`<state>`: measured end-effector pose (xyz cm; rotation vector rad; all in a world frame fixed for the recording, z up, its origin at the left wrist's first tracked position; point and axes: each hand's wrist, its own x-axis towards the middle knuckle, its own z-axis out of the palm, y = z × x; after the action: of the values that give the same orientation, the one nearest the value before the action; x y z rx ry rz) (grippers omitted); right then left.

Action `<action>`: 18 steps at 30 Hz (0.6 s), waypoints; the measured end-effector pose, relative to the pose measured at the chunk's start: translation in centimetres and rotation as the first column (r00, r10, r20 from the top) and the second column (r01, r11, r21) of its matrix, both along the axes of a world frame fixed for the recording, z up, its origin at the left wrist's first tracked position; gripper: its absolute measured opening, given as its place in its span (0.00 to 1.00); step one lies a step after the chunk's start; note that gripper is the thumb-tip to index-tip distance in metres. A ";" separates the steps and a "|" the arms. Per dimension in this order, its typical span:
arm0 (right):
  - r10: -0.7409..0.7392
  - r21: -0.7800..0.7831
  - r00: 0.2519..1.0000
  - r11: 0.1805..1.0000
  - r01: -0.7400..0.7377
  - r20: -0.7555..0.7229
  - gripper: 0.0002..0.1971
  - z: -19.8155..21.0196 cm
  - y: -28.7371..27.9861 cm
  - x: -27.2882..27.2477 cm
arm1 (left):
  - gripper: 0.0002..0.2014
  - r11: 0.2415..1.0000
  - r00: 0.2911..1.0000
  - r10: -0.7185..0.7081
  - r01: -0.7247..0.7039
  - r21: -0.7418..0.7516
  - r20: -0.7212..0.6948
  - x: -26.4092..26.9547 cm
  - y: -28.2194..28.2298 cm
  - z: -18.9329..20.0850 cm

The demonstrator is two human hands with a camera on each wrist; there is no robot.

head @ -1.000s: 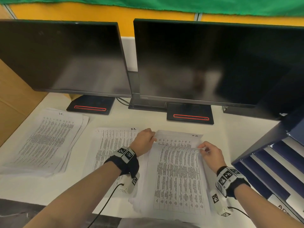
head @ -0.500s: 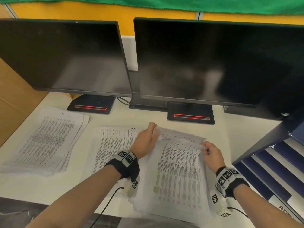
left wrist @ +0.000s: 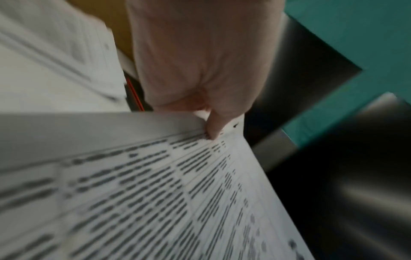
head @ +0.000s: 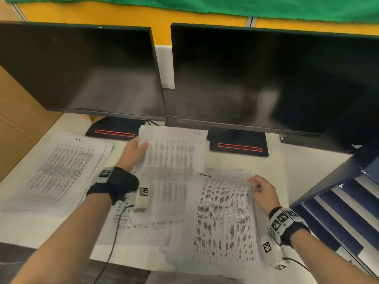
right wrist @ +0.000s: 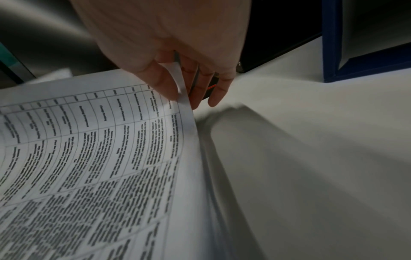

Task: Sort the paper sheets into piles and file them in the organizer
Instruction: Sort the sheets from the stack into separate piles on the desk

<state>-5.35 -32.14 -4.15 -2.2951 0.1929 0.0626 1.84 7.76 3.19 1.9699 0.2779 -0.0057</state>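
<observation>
A lifted sheet (head: pixel 174 160) was pinched by the left hand (head: pixel 134 153); the stack (head: pixel 223 222) corner was pinched by the right hand (head: pixel 264 192); squarely onto its matching pile it was best laid.

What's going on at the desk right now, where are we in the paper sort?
Mid-sort. The left hand holds one printed sheet lifted off the desk, over the middle pile. The right hand pinches the top corner of the next sheet on the source stack in front of the person. Another pile lies at far left. The blue organizer stands at right; whether anything is filed cannot be told.
</observation>
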 end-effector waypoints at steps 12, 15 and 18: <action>0.042 0.005 0.999 0.999 -0.042 -0.018 0.09 0.1 1.0 0.6 | 0.24 0.844 0.854 0.325 -0.067 0.532 -0.407 -2.1 9.0 -4.8; 0.078 -0.056 0.997 0.995 -0.077 0.018 0.07 0.0 1.2 0.5 | 0.28 0.681 0.934 0.321 -0.112 0.724 -0.157 -1.8 4.7 -4.0; 0.128 -0.119 0.990 0.986 -0.120 0.061 0.07 0.0 1.6 0.1 | 0.13 0.691 0.985 -0.146 0.033 0.722 0.094 -1.4 -1.7 -3.3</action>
<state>-5.22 -30.52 -4.20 -2.4186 0.0181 0.0368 0.49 6.10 -0.08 2.7618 0.0806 0.2160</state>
